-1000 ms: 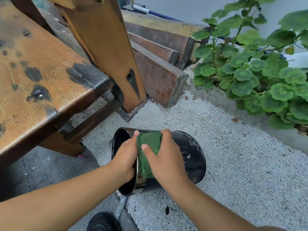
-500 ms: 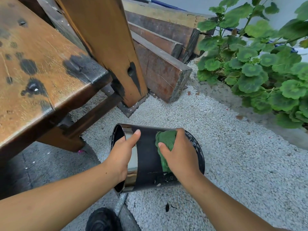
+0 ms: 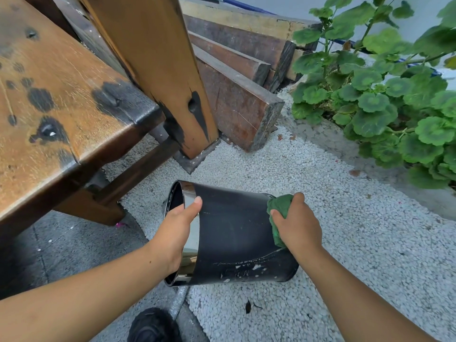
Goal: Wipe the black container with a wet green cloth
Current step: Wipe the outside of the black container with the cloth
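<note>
Head view, nearest first: a dark shoe [image 3: 154,325] sits at the bottom edge, and above it both forearms reach to the black container [image 3: 234,233], held on its side above the white gravel [image 3: 345,243] with its open mouth to the left. The left hand [image 3: 176,230] clamps the shiny metal rim band, thumb on top. The right hand [image 3: 297,224] is closed on the wet green cloth [image 3: 280,209] — a second ago the cloth sat by the rim, and it has since swept along the wall to the base end, so one full pass looks done. White flecks remain low on the side; whether they are dirt or scuffed paint I cannot tell. Beyond lie a stained wooden bench [image 3: 61,95], stacked timber beams [image 3: 237,77] and a leafy plant [image 3: 394,95].
</note>
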{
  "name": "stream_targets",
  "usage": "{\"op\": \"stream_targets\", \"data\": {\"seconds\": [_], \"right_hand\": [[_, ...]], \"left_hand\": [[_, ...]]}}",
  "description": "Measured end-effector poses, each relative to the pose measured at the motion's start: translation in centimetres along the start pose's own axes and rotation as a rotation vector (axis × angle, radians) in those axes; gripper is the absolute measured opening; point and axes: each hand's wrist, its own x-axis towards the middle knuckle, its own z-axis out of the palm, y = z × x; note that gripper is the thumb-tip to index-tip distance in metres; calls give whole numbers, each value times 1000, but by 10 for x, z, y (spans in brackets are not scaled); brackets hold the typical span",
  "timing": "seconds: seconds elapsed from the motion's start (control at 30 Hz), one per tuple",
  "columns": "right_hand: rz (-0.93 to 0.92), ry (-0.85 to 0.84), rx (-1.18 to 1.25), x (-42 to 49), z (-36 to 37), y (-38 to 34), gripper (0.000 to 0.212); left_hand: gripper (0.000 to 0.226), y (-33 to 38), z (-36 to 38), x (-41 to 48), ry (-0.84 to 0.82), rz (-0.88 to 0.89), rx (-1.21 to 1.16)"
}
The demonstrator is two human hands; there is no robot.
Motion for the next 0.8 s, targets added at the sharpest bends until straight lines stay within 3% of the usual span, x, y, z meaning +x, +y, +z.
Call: {"op": "stream_targets", "data": {"seconds": [0.13,0.33,0.5,0.67,0.8], "right_hand": [[-13,28,54,2,0,9,34],[179,-140,835,13,-20,9,26],[117,-283,902,1,-20,3,20],[232,-389,1007,-6,-30,13,12],[263,-451,1032,-4,-46,13,19]], "left_hand": [[57,-1,-6,5,13,14,3],[78,4,-24,7,38,-21,-75],[73,6,-28,6,47,-60,-150],[71,-1,-27,0,25,-103,-171],[69,11,-29,-5,-34,-175,-243]]}}
